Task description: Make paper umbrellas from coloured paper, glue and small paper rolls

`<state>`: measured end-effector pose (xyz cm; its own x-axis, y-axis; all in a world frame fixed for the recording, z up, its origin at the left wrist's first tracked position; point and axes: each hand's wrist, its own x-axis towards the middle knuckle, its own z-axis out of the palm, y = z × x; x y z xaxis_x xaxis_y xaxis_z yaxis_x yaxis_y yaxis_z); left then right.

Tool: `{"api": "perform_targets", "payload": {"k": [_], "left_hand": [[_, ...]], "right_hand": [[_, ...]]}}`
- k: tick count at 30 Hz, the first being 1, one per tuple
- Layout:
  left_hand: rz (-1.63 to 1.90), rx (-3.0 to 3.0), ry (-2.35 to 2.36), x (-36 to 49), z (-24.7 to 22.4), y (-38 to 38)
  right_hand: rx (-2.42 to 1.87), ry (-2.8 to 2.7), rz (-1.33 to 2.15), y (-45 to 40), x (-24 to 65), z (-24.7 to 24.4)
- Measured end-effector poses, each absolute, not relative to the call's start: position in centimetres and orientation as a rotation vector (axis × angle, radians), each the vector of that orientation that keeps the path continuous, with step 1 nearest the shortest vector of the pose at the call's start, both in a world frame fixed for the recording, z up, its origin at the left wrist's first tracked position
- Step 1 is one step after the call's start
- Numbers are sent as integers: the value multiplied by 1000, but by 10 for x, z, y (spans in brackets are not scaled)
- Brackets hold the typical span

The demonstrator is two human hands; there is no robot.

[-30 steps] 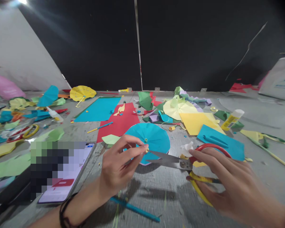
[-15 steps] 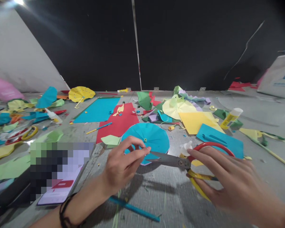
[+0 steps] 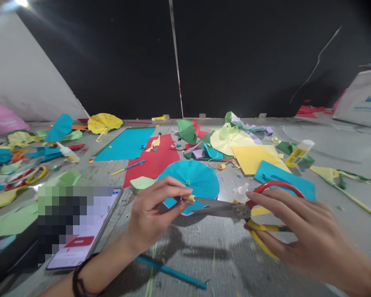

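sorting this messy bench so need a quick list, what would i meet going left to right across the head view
pink container → white-nozzled bottle → yellow pleated paper → left hand → pale yellow pleated disc → glue stick → white box

Smooth metal scissor blades (image 3: 218, 207), matt creased blue paper disc (image 3: 200, 177), glossy-screened phone (image 3: 80, 243).

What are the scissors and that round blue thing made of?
The scissors look like shiny grey metal at the blades, with smooth red and yellow handles, probably plastic. The round blue piece seems to be matt paper: thin, with creases fanning out from its centre.
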<state>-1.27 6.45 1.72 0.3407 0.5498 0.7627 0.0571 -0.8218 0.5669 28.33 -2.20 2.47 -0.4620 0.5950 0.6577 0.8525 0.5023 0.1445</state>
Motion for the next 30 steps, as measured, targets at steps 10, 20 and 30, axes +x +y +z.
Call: {"api": "perform_targets", "payload": {"k": [10,20,30], "left_hand": [[1072,1440,428,-15,22,62],[764,1264,163,-24,18,71],[366,1167,163,-32,20,71]], "right_hand": [[-1107,-2179,-524,-19,291,23],[-1054,-2232,-454,-18,291,22],[-961,-2340,-595,-19,290,27]]}}
